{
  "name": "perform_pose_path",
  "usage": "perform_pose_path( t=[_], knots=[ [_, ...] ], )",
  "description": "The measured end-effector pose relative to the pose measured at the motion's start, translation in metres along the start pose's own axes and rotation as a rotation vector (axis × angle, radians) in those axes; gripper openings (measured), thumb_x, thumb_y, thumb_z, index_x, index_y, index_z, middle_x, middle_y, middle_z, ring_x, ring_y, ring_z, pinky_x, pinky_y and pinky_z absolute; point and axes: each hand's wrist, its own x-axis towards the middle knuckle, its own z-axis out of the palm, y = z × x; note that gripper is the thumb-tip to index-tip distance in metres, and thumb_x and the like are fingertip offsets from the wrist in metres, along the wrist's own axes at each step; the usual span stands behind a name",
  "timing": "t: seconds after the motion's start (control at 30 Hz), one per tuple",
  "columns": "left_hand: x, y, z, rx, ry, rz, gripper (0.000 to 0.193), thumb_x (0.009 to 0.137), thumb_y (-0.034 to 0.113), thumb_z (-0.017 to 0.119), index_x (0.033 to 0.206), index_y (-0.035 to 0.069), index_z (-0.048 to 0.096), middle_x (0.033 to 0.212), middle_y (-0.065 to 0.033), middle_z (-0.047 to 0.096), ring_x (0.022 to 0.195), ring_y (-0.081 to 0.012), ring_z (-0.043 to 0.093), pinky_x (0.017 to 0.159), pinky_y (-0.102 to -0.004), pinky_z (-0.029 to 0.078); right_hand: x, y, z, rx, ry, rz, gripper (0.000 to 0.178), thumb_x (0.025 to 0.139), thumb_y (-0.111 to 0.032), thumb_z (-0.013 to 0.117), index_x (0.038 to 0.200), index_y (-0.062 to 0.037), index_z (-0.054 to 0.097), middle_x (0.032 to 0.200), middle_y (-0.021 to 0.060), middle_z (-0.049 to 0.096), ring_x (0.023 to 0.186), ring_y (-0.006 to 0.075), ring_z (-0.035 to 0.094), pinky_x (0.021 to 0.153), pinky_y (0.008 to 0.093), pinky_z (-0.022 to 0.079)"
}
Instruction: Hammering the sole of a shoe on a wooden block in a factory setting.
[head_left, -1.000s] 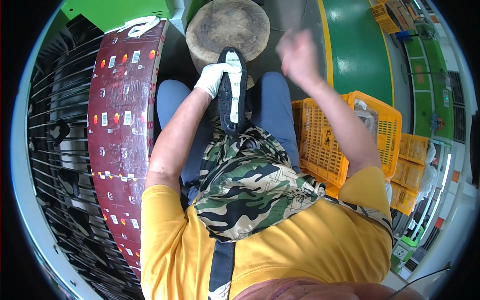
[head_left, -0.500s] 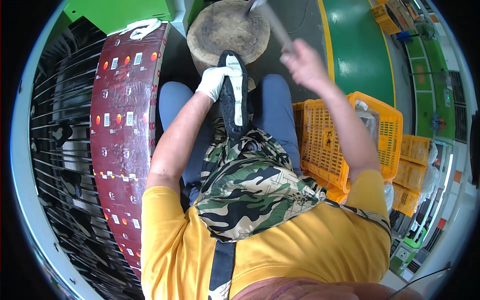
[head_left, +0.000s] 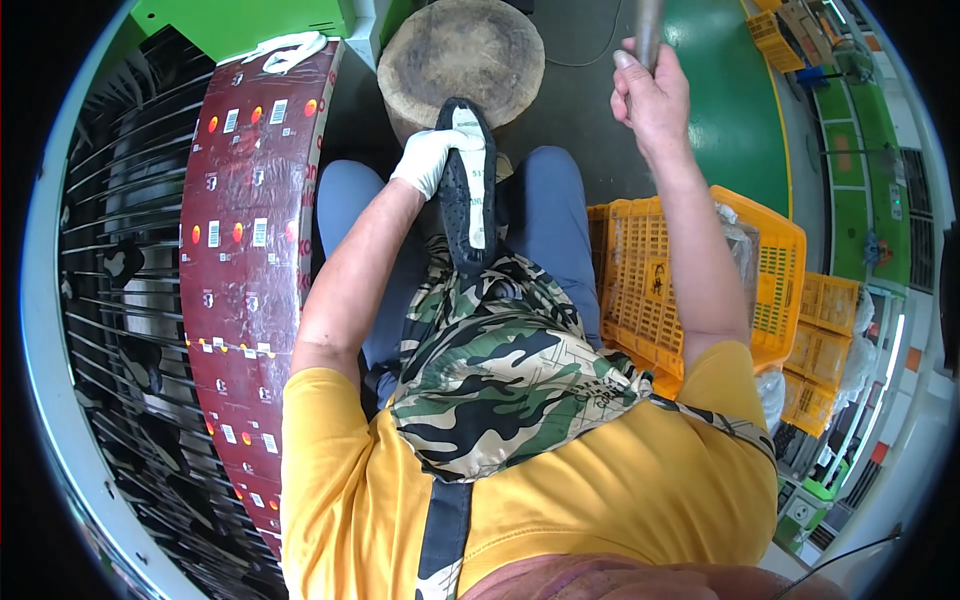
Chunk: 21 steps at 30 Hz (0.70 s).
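My left hand, in a white glove, grips a black shoe by its side. The shoe lies bottom up, a pale strip along its middle. Its far end meets the near edge of a round wooden stump, and its near end points at my lap. Bare and raised to the right of the stump, my right hand is closed around a hammer. Only the hammer's handle shows; its head is beyond the upper edge of the picture.
To the left stands a long box in dark red wrapping, with white gloves on its far end. A rack of metal rods runs beyond it. Yellow plastic crates stand by my right leg. My camouflage apron covers my lap.
My right hand has swung up and to the right with the hammer, away from the stump. The left hand and the shoe have stayed almost in place.
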Motion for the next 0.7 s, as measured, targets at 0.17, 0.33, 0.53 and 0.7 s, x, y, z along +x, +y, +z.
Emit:
perform_pose_path(
  t=[0.17, 0.33, 0.53, 0.7],
  knots=[
    [0.005, 0.005, 0.014, 0.018, 0.005, 0.007, 0.032, 0.071, 0.012, 0.084, 0.097, -0.004, 0.074, 0.087, -0.0155, 0.076, 0.07, -0.0267, 0.073, 0.069, -0.0375, 0.059, -0.008, 0.131, 0.021, -0.722, -0.187, -0.525, 0.012, 0.101, -0.012, 0.059, 0.106, -0.0036, 0.052, 0.081, 0.0119, 0.061, 0.052, 0.0147, 0.059, 0.045, 0.0318, 0.047],
    [-0.005, 0.005, 0.005, -0.009, -0.01, 0.043, 0.024, 0.077, 0.012, 0.078, 0.097, 0.001, 0.074, 0.082, -0.0128, 0.075, 0.068, -0.0264, 0.072, 0.067, -0.038, 0.06, -0.014, 0.035, 0.042, -0.073, -0.058, -0.027, 0.021, 0.1, -0.017, 0.064, 0.099, -0.0014, 0.05, 0.067, 0.0073, 0.059, 0.05, 0.0133, 0.059, 0.045, 0.032, 0.046],
    [-0.002, -0.005, -0.008, -0.091, -0.053, 0.075, 0.029, 0.074, 0.012, 0.079, 0.098, -0.003, 0.074, 0.083, -0.0133, 0.075, 0.068, -0.0256, 0.072, 0.068, -0.0367, 0.059, -0.01, 0.092, 0.026, -0.477, -0.44, 0.289, 0.026, 0.096, -0.019, 0.066, 0.098, 0.0014, 0.05, 0.078, 0.0245, 0.066, 0.072, 0.0452, 0.068, 0.061, 0.0486, 0.053],
    [0.001, 0.033, -0.009, -0.279, 0.142, 0.506, 0.035, 0.079, 0.003, 0.071, 0.114, -0.001, 0.07, 0.102, -0.0093, 0.073, 0.092, -0.023, 0.07, 0.087, -0.0353, 0.056, -0.006, 0.104, 0.006, -0.172, -0.074, 0.269, 0.02, 0.098, -0.017, 0.065, 0.099, -0.001, 0.054, 0.069, 0.0083, 0.059, 0.047, 0.015, 0.055, 0.046, 0.0352, 0.047]
  ],
)
